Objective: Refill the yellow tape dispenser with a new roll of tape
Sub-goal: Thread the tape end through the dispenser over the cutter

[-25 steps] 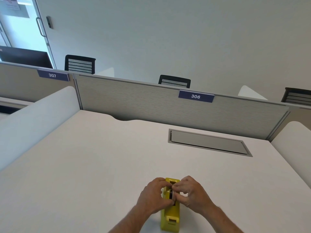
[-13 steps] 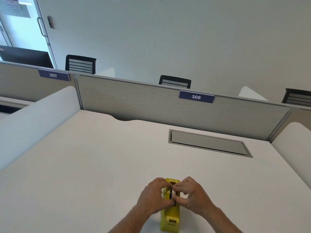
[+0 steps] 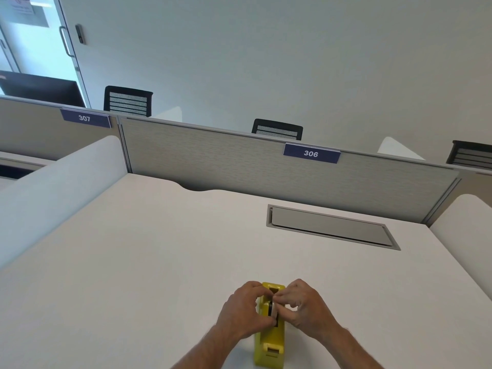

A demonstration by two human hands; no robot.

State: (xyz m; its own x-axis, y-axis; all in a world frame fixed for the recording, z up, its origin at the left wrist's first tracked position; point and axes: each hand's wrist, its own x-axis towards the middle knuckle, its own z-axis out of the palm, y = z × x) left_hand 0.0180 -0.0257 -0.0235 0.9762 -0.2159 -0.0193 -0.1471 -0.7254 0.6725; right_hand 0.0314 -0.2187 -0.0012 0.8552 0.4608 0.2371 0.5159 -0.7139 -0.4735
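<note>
Both hands' fingers (image 3: 262,302) apparently pinch a roll (image 3: 272,310) inside the yellow dispenser (image 3: 269,350).

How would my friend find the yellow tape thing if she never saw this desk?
Start at the white desk under the 306 sign. At its near edge, the left hand and right hand meet on the yellow tape dispenser. It is the only brightly coloured thing there.

Desk (image 3: 159,262) open all round; partition (image 3: 213,161) behind.

Yellow dispenser (image 3: 269,339), white desk (image 3: 133,262), seemingly whitish roll (image 3: 273,310).
</note>
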